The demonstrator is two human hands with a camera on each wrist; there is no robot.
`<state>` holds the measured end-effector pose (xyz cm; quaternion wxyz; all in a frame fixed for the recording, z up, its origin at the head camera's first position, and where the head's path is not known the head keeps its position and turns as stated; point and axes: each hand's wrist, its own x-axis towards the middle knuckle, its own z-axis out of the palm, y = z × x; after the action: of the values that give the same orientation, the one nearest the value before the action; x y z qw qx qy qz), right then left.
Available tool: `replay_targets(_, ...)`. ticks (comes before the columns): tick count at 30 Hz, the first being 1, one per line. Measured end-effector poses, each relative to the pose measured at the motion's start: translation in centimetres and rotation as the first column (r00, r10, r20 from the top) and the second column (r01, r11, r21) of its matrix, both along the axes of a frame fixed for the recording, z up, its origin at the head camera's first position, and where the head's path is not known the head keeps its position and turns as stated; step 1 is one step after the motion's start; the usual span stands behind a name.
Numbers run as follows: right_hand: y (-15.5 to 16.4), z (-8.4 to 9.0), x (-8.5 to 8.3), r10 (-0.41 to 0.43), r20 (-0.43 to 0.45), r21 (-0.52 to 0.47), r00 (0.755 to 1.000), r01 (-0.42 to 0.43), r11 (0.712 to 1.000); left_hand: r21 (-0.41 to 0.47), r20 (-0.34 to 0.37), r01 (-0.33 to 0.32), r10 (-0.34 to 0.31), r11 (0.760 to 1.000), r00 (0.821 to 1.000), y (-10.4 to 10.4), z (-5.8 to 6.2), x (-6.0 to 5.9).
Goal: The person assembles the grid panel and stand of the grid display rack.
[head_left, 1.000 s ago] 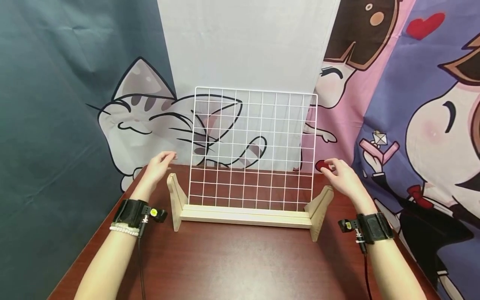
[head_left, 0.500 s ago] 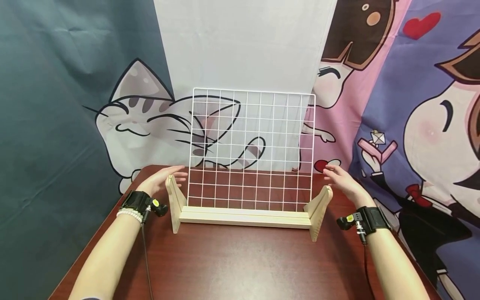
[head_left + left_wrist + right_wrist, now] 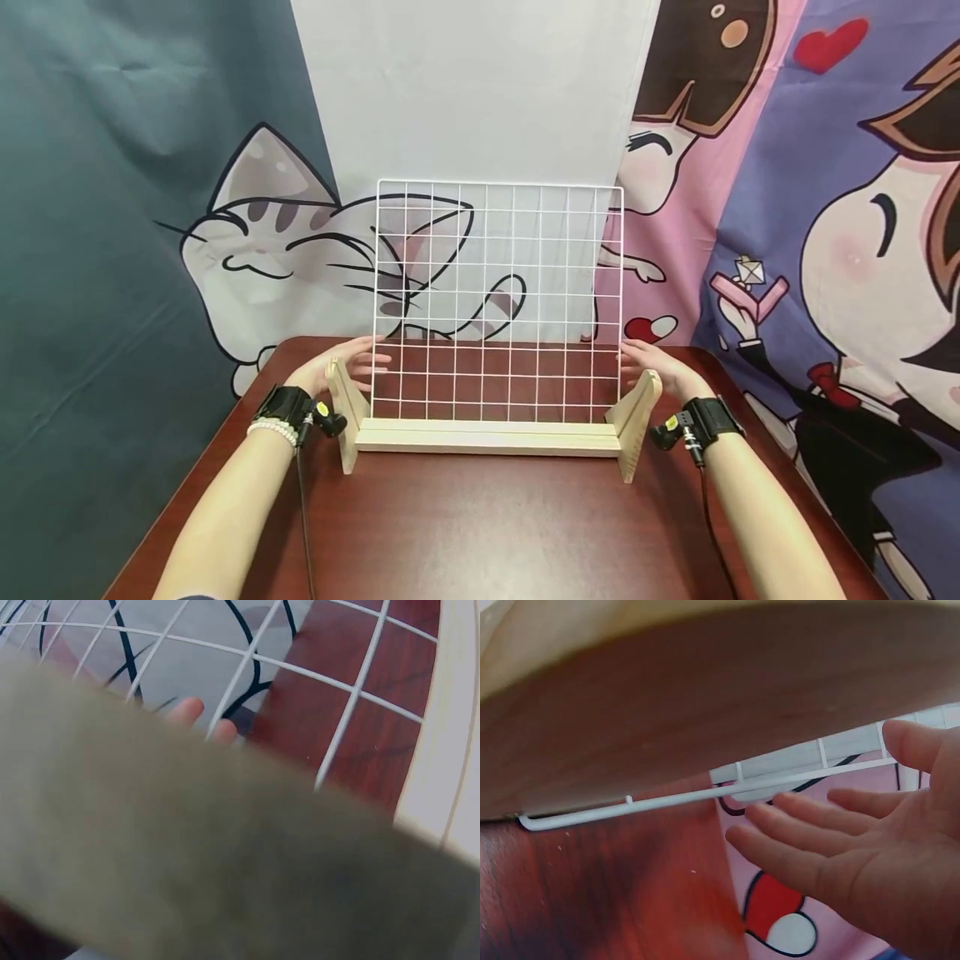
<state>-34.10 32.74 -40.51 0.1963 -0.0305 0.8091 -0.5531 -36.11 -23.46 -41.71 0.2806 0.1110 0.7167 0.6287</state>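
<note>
Head view has the left hand (image 3: 319, 367) beside the left wooden end board (image 3: 347, 417), at middle left, and the right hand (image 3: 665, 363) beside the right wooden end board (image 3: 634, 425), at middle right. Both hands have their fingers straight and are not wrapped around anything; I cannot tell if any fingertips touch the wires. Between the hands, in the middle of the frame, a white wire grid (image 3: 512, 294) stands up from the pale wooden base bar (image 3: 487, 437). The grid looks light and stiff, but a hard squeeze might bend its thin wires. The wood looks like the heavier, stronger part, so the two end boards seem the best place to hold, one hand on each. Under it all is a shiny brown table (image 3: 480, 525). Behind, a cloth backdrop (image 3: 480, 92) fills the top.
</note>
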Motion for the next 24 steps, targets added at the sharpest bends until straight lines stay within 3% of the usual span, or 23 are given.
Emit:
replay_targets(8, -0.8, 0.2, 1.1, 0.067, -0.048, -0.154, 0.997, -0.074, 0.985, -0.019, -0.131, 0.079, -0.081, 0.997, 0.988, -0.8, -1.1, 0.3)
replay_targets(12, -1.5, 0.1, 2.0, 0.09, -0.086, -0.157, 0.992, -0.102, 0.982, -0.042, -0.143, 0.08, -0.085, 0.996, 0.986, -0.8, -1.4, 0.5)
replay_targets(20, -0.5, -3.7, 0.3, 0.119, -0.187, -0.295, 0.975, -0.172, 0.94, -0.07, -0.208, 0.035, -0.049, 0.997, 0.977, -0.2, -1.6, 0.7)
replay_targets(22, -0.6, -3.8, 0.4, 0.082, -0.219, -0.281, 0.972, -0.144, 0.949, -0.069, -0.233, 0.029, -0.044, 0.997, 0.971, -0.1, -1.6, 0.7)
replay_targets(24, 0.1, -5.2, -0.9, 0.043, -0.237, -0.278, 0.971, -0.11, 0.954, -0.063, -0.245, 0.019, -0.034, 0.998, 0.969, -0.1, -1.7, 0.6)
